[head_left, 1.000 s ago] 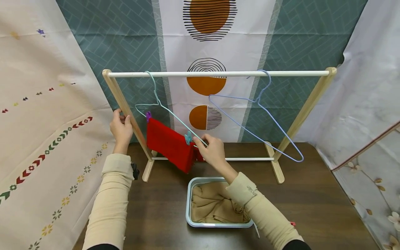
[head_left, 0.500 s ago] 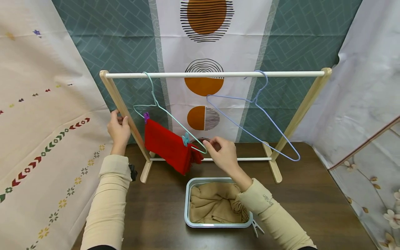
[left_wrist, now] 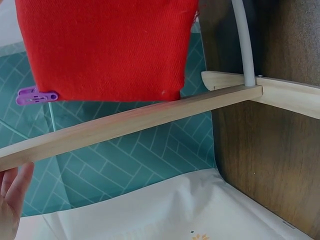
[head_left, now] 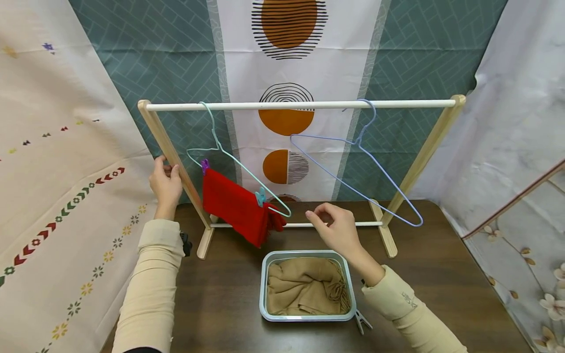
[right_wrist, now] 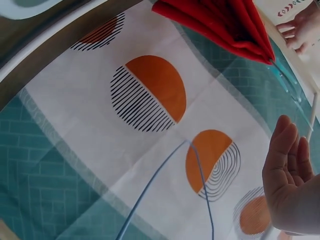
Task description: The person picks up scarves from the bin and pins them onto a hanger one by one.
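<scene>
My left hand [head_left: 165,187] holds the left wooden post of a clothes rack [head_left: 174,157]; in the left wrist view its fingertips meet the post's edge. From the white top bar hangs a mint-green hanger [head_left: 247,169]. A red cloth [head_left: 234,203] drapes over its lower bar, clipped by a purple clothespin [head_left: 205,166] and a teal clothespin [head_left: 260,196]. My right hand [head_left: 337,228], fingers loosely bent and holding nothing, hovers right of the red cloth, apart from it. Farther right hangs a bare blue hanger [head_left: 388,171].
A light-blue tray [head_left: 309,317] holding a folded brown fringed cloth [head_left: 304,287] stands on the dark wooden table [head_left: 220,304] in front of the rack. A pale clothespin [head_left: 363,322] lies by its right corner. Patterned fabric [head_left: 185,49] hangs behind and at both sides.
My right hand has let go of the mint-green hanger's right end and moved right and slightly down. My left hand stays at the post. The pale clothespin has come into full view.
</scene>
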A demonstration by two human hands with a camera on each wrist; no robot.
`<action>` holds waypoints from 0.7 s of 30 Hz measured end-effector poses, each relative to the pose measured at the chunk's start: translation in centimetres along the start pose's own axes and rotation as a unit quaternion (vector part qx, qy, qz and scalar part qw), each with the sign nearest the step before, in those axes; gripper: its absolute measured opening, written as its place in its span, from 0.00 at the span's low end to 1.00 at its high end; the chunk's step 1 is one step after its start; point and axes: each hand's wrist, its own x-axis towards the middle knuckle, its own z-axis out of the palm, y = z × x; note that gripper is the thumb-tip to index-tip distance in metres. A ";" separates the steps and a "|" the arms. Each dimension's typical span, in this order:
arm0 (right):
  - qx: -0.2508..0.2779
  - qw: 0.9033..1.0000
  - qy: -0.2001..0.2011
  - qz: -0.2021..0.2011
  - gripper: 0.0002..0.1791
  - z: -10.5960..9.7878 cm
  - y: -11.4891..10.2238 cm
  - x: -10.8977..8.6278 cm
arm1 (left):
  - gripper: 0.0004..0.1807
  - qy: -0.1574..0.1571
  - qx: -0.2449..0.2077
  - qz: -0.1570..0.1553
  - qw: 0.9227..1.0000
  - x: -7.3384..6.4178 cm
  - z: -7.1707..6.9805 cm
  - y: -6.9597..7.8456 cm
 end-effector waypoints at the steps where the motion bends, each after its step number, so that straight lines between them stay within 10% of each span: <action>1: 0.003 1.000 -0.001 0.001 0.08 -0.3 0.0 -0.2 | 0.17 0.000 0.000 0.001 1.000 0.0 0.0 0.0; 21: -0.051 0.998 0.031 -0.009 0.04 -5.2 1.6 -2.7 | 0.17 0.004 0.006 -0.002 1.000 -0.1 0.0 0.2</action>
